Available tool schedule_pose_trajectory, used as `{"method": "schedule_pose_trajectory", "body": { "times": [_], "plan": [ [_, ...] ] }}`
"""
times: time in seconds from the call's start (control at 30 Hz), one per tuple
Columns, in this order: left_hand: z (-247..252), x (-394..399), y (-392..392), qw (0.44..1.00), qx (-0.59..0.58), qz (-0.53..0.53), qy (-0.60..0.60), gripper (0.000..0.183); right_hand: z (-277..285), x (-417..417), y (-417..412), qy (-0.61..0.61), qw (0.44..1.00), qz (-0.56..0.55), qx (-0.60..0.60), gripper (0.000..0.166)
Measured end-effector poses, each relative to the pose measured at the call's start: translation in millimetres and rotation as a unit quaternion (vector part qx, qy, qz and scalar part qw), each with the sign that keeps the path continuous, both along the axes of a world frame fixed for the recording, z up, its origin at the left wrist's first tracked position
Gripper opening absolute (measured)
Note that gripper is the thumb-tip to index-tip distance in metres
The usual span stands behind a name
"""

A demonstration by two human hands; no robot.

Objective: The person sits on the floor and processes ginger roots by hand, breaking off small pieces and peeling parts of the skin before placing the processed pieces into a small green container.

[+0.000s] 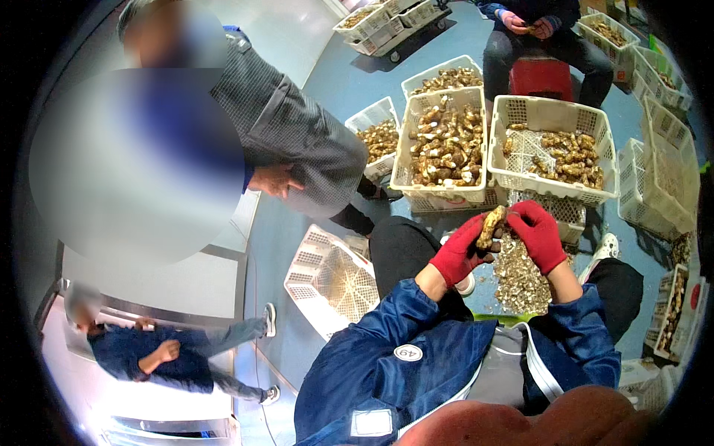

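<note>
My left hand [462,251], in a red knit glove with dark, dirty fingertips, holds a long brown-and-cream mushroom [491,227] tilted upright over my lap. My right hand [536,233], gloved the same, has its fingers bent in at the mushroom's upper end. Whether it grips the mushroom or a small tool is hidden. Below both hands lies a heap of pale and brown trimmings [521,279] between my knees. Just ahead stand a white plastic crate [484,192] full of mushrooms and, right of it, a second crate [611,195] partly filled with them.
A white basket [312,267] lies tilted on the blue floor [273,251] at left. A person in a grey apron [312,134] stands close by; another person [162,357] is farther off. Opposite sits a co-worker [530,25] handling something small. Stacked crates [630,184] line the right.
</note>
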State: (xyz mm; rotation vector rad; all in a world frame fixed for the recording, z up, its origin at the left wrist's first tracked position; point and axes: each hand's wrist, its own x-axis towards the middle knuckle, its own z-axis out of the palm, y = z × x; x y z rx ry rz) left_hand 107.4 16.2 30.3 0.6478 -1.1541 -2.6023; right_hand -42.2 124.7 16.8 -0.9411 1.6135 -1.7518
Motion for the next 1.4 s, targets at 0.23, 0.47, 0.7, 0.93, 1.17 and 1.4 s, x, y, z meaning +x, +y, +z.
{"method": "schedule_pose_trajectory", "body": {
  "times": [0.23, 0.47, 0.7, 0.93, 1.17, 1.4],
  "plan": [
    [24, -9, -5, 0.970, -0.231, -0.033, -0.062, 0.038, 8, -12, 1, 0.027, 0.999, 0.012, -0.036, 0.020],
    [7, -7, -7, 0.985, -0.170, 0.017, -0.026, 0.047, 10, -16, 12, -0.007, 0.999, -0.031, -0.041, 0.018],
    [19, -33, 24, 0.978, -0.202, -0.048, -0.035, 0.047, 15, -22, 42, 0.151, 0.981, -0.038, -0.113, 0.008],
    [14, -44, 31, 0.930, -0.358, -0.020, -0.078, 0.042, 14, -17, 58, 0.257, 0.961, -0.086, -0.055, 0.009],
    [13, -40, 24, 0.902, -0.427, -0.043, -0.043, 0.042, 9, -21, 56, 0.260, 0.959, -0.066, -0.089, 0.015],
    [15, -36, 19, 0.868, -0.488, -0.078, -0.045, 0.040, 9, -24, 57, 0.180, 0.983, -0.038, 0.009, 0.021]
  ]
}}
